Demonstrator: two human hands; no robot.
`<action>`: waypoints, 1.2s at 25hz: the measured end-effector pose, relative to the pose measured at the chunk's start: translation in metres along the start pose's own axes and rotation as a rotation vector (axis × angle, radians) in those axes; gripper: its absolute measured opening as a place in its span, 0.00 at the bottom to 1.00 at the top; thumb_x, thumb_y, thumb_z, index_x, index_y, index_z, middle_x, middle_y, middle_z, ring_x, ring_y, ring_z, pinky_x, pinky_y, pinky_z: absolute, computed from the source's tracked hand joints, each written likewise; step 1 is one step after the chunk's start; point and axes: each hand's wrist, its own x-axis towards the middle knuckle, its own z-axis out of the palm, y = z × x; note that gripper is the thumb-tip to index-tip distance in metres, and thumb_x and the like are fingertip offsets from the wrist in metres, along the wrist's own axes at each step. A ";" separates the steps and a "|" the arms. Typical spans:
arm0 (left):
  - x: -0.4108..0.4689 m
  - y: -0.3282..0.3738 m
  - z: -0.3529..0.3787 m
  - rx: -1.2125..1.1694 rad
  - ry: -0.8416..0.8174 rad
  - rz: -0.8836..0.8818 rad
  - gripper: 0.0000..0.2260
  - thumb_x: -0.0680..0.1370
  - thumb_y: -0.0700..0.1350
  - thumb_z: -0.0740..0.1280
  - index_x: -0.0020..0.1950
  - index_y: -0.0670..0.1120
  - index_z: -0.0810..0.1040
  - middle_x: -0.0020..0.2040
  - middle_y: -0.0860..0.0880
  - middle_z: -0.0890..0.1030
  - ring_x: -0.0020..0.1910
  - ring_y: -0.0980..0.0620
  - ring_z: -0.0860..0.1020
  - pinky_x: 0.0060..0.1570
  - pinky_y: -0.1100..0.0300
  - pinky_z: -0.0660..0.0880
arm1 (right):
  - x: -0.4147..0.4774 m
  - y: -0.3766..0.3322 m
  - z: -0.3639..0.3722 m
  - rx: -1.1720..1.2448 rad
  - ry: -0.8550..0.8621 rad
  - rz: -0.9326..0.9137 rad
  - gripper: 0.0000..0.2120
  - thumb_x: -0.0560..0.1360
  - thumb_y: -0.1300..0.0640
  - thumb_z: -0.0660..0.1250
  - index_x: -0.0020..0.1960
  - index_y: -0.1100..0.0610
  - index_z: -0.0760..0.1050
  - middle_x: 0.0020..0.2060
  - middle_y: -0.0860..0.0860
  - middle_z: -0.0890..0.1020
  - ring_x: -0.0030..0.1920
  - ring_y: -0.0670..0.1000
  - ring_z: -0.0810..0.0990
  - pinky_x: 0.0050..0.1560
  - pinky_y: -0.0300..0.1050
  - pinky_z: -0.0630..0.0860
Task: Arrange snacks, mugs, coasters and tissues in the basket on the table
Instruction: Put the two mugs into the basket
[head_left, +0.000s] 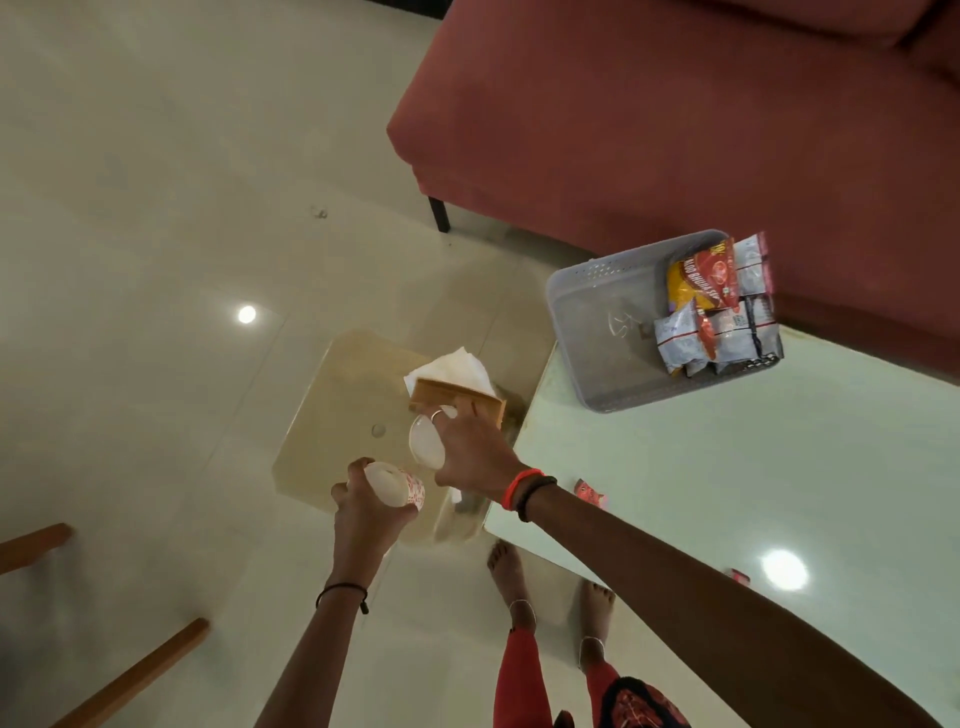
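My left hand (366, 512) grips a white mug with red print (397, 486) over a small beige stool (332, 410). My right hand (470, 449) is closed around a second white mug (426, 441), also over the stool. Just beyond my right hand stands a wooden tissue holder (457, 397) with white tissues (452, 366) sticking up. A grey plastic basket (597, 317) sits on the white table (727, 467) to the right, with several snack packets (717, 312) stacked at its far end. The near half of the basket is bare.
A red sofa (675, 119) stands behind the table. Small red wrappers (591, 492) lie on the table's near edge. Wooden chair legs (130, 670) cross the lower left. My bare feet (509, 577) stand on the glossy floor between stool and table.
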 end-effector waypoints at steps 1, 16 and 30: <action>-0.001 0.010 0.002 0.010 -0.018 0.023 0.37 0.63 0.40 0.77 0.67 0.47 0.64 0.61 0.38 0.68 0.45 0.43 0.69 0.54 0.50 0.74 | -0.007 0.009 -0.011 0.020 0.026 0.043 0.41 0.63 0.56 0.74 0.73 0.53 0.61 0.63 0.61 0.66 0.63 0.62 0.66 0.60 0.53 0.73; 0.037 0.258 0.085 0.300 -0.221 0.630 0.40 0.65 0.43 0.78 0.69 0.44 0.58 0.65 0.38 0.66 0.62 0.35 0.72 0.59 0.46 0.72 | -0.035 0.199 -0.118 0.244 0.485 0.665 0.47 0.64 0.47 0.76 0.73 0.59 0.55 0.65 0.64 0.67 0.66 0.65 0.67 0.61 0.58 0.72; 0.131 0.336 0.227 0.594 -0.362 0.837 0.42 0.67 0.44 0.77 0.72 0.41 0.55 0.71 0.36 0.63 0.68 0.35 0.68 0.62 0.45 0.70 | 0.022 0.264 -0.083 0.184 0.473 0.782 0.46 0.64 0.44 0.75 0.73 0.59 0.55 0.63 0.63 0.69 0.64 0.64 0.71 0.56 0.55 0.76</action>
